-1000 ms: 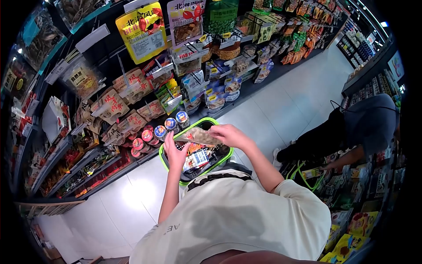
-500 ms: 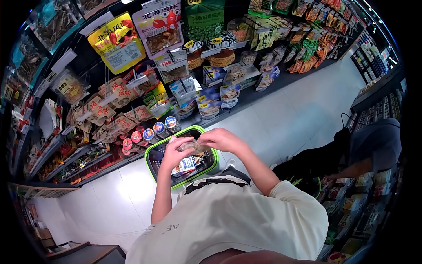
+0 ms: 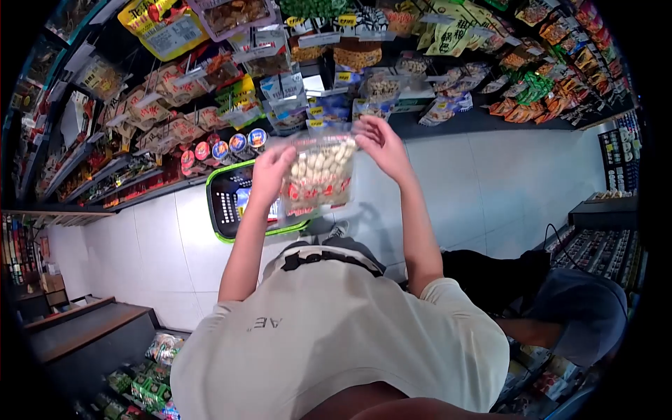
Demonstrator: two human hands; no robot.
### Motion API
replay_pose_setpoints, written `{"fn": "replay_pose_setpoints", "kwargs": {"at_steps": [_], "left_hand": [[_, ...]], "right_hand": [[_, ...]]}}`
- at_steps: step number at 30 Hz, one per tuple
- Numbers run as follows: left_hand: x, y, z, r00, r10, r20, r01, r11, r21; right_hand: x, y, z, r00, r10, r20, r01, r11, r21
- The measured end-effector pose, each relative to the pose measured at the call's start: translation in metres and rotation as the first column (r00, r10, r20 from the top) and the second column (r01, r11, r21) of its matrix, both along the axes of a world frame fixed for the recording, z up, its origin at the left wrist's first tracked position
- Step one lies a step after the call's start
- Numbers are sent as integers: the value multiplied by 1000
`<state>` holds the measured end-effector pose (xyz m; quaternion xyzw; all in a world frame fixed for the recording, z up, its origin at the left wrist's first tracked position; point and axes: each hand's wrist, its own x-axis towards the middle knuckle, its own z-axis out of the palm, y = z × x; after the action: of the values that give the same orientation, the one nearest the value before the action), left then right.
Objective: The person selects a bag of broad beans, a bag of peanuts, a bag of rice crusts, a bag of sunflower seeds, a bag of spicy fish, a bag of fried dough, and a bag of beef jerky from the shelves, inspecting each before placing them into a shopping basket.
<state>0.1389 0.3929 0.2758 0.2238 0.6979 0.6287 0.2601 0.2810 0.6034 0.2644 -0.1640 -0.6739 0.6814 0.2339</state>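
Holding a clear bag of pale nuts (image 3: 318, 175) up before the snack shelves (image 3: 448, 105), you have it by its top edge. Your left hand (image 3: 269, 168) pinches the left corner between its fingers, and your right hand (image 3: 378, 143) pinches the right corner. The bag hangs upright between them (red print runs across its lower part). In this view it partly covers the green-rimmed basket (image 3: 225, 203) on the white floor (image 3: 161, 238). Round-lidded jars (image 3: 224, 148) stand just behind the basket. Another person (image 3: 581, 308) crouches well apart on your right.
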Motion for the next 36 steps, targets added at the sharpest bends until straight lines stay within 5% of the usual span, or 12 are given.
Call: {"fn": "replay_pose_setpoints", "kwargs": {"at_steps": [4,17,20,22,23,29,31,34,35,36], "left_hand": [[5,43,19,950,-47,308,-77,923,378],[27,130,30,886,-165,434,-69,877,475],[31,153,27,862,-198,467,-90,846,526],[36,169,25,830,-149,538,-211,809,549],[37,176,19,822,-158,547,-217,801,558],[61,236,-8,616,-380,690,-284,710,645],[67,258,-21,520,-493,698,-225,709,669],[64,278,-60,405,-464,788,-34,853,520],[55,280,-101,365,-596,715,134,794,593],[56,283,-100,361,-594,719,132,796,591]], "right_hand": [[7,9,24,998,47,34,-42,989,-144],[56,61,24,991,-133,1,131,975,-179],[96,90,8,987,88,136,-53,968,-244],[117,94,14,942,307,-138,-334,805,-491],[121,98,13,945,298,-137,-327,811,-485],[130,138,19,954,-52,-295,-111,854,-509],[130,158,10,962,-268,55,271,901,-339],[135,191,33,948,-307,82,317,934,-166],[138,200,45,945,-314,93,321,944,-75],[142,211,62,944,-315,98,322,944,-76]]}}
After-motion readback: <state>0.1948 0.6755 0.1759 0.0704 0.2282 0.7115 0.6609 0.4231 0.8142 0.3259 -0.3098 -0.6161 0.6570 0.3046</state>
